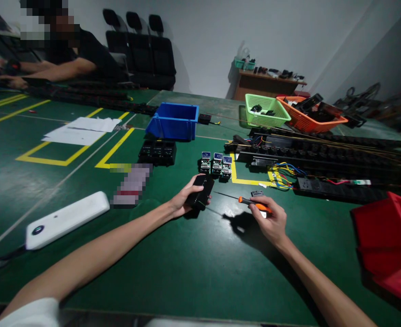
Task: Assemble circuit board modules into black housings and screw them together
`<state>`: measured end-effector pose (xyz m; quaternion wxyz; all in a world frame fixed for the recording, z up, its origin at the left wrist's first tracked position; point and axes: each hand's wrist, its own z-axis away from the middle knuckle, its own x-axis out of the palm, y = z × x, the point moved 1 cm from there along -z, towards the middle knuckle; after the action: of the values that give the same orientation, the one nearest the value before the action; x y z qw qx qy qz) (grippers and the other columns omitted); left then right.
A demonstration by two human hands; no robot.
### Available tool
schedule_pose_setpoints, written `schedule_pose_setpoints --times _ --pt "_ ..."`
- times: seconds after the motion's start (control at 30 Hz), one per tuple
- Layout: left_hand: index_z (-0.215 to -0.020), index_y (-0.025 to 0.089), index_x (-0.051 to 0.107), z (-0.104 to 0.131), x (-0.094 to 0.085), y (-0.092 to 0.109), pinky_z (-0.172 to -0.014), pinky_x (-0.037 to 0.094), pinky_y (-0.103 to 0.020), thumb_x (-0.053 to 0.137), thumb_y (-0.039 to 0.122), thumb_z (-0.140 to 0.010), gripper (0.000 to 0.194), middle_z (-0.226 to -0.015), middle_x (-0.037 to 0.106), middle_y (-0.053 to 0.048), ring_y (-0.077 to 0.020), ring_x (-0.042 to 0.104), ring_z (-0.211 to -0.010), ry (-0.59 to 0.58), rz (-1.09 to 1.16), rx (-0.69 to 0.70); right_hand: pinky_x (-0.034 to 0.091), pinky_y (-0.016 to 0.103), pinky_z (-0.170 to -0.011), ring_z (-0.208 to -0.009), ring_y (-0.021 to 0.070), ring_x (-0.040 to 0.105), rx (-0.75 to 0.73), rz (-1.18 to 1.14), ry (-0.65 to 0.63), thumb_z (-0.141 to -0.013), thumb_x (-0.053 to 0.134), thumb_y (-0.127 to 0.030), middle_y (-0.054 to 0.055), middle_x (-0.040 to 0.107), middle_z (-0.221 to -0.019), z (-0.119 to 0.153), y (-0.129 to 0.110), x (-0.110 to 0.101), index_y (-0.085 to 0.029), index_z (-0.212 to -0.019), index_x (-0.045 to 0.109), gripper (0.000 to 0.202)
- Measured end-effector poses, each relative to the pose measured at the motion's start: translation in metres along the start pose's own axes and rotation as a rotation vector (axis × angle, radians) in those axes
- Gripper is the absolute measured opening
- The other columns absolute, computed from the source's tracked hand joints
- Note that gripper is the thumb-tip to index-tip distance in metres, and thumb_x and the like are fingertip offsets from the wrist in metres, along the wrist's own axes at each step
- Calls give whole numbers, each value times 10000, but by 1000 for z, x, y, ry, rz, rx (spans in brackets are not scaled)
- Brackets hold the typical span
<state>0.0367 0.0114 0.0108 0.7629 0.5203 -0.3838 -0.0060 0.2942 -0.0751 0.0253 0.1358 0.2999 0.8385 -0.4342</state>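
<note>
A black rectangular plastic case is gripped in my left hand, held tilted above the green table. My right hand is closed round the orange and black handle of a screwdriver. Its thin shaft points left toward the case, with the tip apart from it. Just beyond the case, several small circuit boards with bluish-white tops stand in a group. A small dark part lies behind my right hand, partly covered by it. Black plastic housings sit together farther left.
A blue bin stands beyond the housings, and a red bin at the right edge. Green and orange baskets are at the back. Long black strips with wires lie right. A white device lies left; a person sits far left.
</note>
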Motion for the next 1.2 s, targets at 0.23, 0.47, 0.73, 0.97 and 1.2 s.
schedule_pose_setpoints --times 0.23,0.47,0.73,0.97,1.2 --pt "-1204 293 333 5 2 -4 -652 560 -340 614 241 -808 488 -963 581 -45 -198 669 -788 -80 -95 -24 513 263 -645 -716 161 666 -1 -32 -6 -835 658 -232 36 715 -859 4 -1 4 -207 -969 670 137" --pt "-1217 309 304 9 8 -7 -685 564 -358 712 234 -747 627 -911 570 -16 -180 666 -760 -77 -205 12 514 255 -655 -718 159 667 -46 -29 15 -827 662 -199 23 716 -841 6 -5 5 -213 -951 673 125" --pt "-1314 320 312 10 10 -6 -646 552 -330 707 238 -738 703 -900 579 -21 -175 655 -727 -68 -264 50 508 255 -641 -708 151 651 -73 -36 15 -822 658 -162 24 703 -827 7 -4 6 -210 -957 664 144" --pt "-1299 303 325 12 15 -4 -627 542 -316 700 245 -749 668 -872 582 -15 -169 646 -710 -59 -294 71 502 277 -644 -709 162 642 -148 -57 12 -798 658 -108 28 692 -811 6 -3 5 -210 -964 652 194" --pt "-1287 271 321 12 14 -6 -627 527 -305 699 283 -766 644 -823 603 -14 -171 645 -703 -43 -375 101 510 320 -654 -720 174 635 -244 -162 -31 -769 648 -42 49 679 -837 3 -4 3 -211 -1016 645 299"
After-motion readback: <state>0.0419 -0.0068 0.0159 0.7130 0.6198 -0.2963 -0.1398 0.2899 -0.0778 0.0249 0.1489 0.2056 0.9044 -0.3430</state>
